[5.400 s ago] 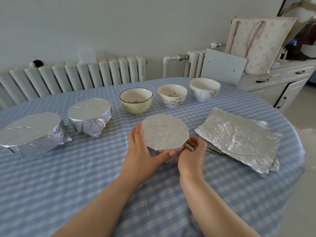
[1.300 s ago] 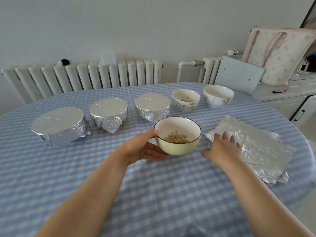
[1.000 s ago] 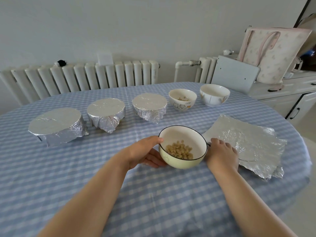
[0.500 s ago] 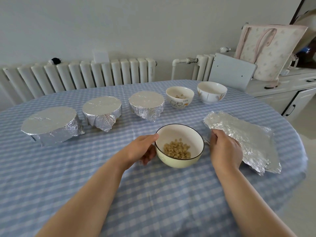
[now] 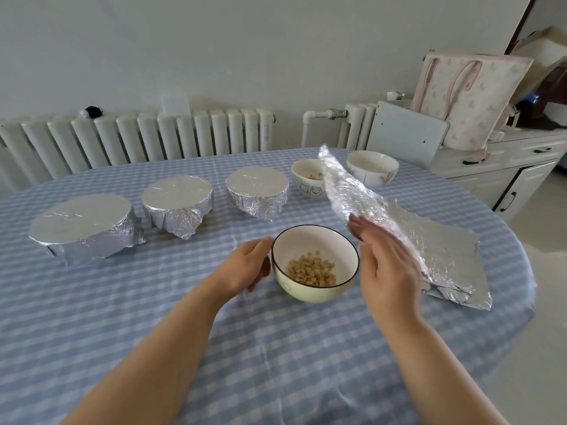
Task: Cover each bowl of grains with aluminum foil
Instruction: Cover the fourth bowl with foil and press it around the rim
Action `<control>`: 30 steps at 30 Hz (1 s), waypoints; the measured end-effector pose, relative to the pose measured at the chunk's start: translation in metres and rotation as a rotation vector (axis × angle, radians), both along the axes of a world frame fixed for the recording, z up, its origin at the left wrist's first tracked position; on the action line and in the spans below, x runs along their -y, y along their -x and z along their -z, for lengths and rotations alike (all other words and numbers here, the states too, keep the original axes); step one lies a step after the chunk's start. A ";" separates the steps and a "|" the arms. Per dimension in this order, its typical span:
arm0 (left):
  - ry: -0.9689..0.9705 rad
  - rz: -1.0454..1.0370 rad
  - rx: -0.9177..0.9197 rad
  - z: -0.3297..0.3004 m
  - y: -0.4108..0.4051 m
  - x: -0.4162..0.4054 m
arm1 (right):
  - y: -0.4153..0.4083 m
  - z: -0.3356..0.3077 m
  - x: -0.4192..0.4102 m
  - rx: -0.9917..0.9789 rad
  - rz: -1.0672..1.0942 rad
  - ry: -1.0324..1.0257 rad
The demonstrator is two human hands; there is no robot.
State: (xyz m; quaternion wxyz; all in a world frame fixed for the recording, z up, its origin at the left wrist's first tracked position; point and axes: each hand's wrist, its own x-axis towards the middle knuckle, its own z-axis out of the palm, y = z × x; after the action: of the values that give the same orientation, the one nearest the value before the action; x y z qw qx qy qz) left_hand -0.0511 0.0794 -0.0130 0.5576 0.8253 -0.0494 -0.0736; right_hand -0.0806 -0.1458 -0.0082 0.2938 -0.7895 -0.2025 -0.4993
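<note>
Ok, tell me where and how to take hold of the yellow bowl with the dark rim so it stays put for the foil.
Hold the yellow bowl by its outer wall just under the rim, coming from its left side, where the left hand already rests. The wall curves outward there, so a cupped grip likely fits. The right side belongs to the right hand, which is lifting the foil sheet.
</note>
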 end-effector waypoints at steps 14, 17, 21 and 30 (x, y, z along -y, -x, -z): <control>0.316 -0.392 0.124 -0.008 -0.005 -0.008 | 0.045 0.002 -0.042 -0.158 -0.237 0.347; 0.399 -0.504 0.136 -0.009 -0.008 -0.011 | 0.055 -0.011 -0.045 -0.365 -0.258 0.365; 0.340 -0.624 0.457 -0.027 -0.004 -0.022 | 0.050 -0.046 -0.026 -0.526 -0.305 0.149; -0.769 0.161 0.507 -0.068 0.014 0.028 | -0.024 -0.066 -0.005 -0.865 -0.137 0.438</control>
State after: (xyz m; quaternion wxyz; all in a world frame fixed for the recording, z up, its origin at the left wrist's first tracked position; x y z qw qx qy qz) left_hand -0.0656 0.0518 0.0549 0.1740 0.9576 -0.2171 0.0746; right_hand -0.0568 -0.1404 0.0579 0.2100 -0.9527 -0.2137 -0.0509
